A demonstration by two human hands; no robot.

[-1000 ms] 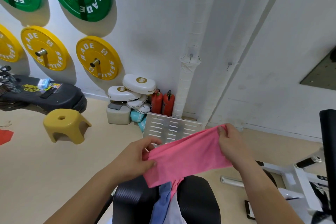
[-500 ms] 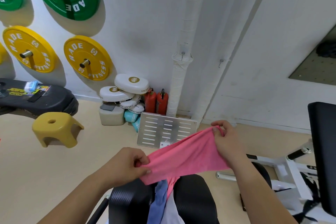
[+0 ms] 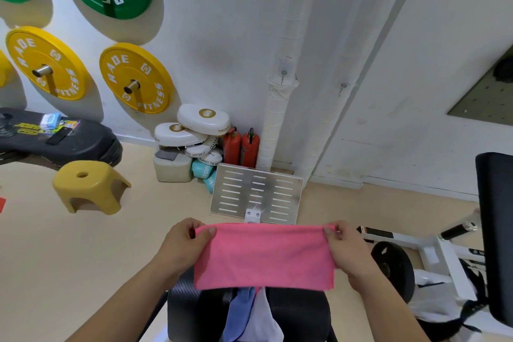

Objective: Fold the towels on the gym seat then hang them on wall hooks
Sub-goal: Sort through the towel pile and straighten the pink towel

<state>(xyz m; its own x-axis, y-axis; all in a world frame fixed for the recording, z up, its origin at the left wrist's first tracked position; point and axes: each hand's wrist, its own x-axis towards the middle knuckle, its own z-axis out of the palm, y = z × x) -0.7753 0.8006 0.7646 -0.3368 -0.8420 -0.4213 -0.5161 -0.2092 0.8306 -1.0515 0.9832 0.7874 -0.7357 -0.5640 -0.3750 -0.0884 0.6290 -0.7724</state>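
Towel (image 3: pixel 263 255), pink and held as a broad band, hangs stretched level between both hands just above the black seat (image 3: pixel 299 311). The left hand (image 3: pixel 180 244) pinches its top left corner, the right hand (image 3: pixel 347 247) its top right. Each grip has the thumb in front and the fingers curled behind, forearms reaching forward. A blue towel (image 3: pixel 240 311) and a white towel (image 3: pixel 263 319) lie bunched on the seat beneath.
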